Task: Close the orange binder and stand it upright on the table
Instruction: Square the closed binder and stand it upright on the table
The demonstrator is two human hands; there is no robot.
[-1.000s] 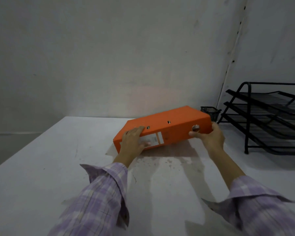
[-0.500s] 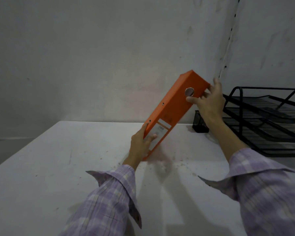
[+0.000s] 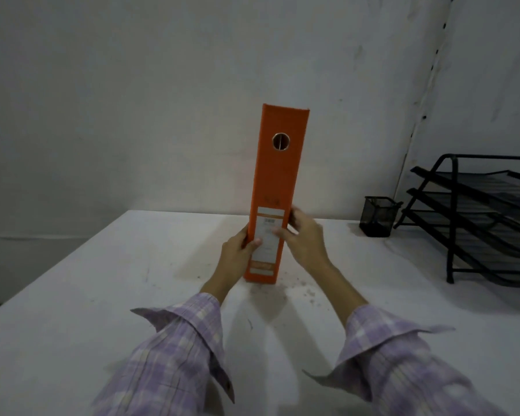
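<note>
The binder (image 3: 278, 187) is closed and stands upright on the table (image 3: 72, 295), spine facing the camera. Its bottom edge rests on the tabletop, slightly forward of the table's far edge and near the wall (image 3: 132, 100). The spine carries a round finger hole in its upper part and a white label (image 3: 267, 235) in its lower part.

The left hand (image 3: 236, 255) grips the lower left edge of the binder, thumb laid across the label and fingers wrapped behind the cover. The right hand (image 3: 305, 240) is at the lower right edge, thumb on the label face and fingers curled toward the right cover. It is motion-blurred, so firm contact of those fingers cannot be confirmed.

Both forearms wear plaid sleeves (image 3: 174, 355). To the right, well apart from the binder, a black mesh cup (image 3: 377, 217) stands beside a black tiered tray rack (image 3: 478, 217). Small debris lies scattered on the table around the binder base.
</note>
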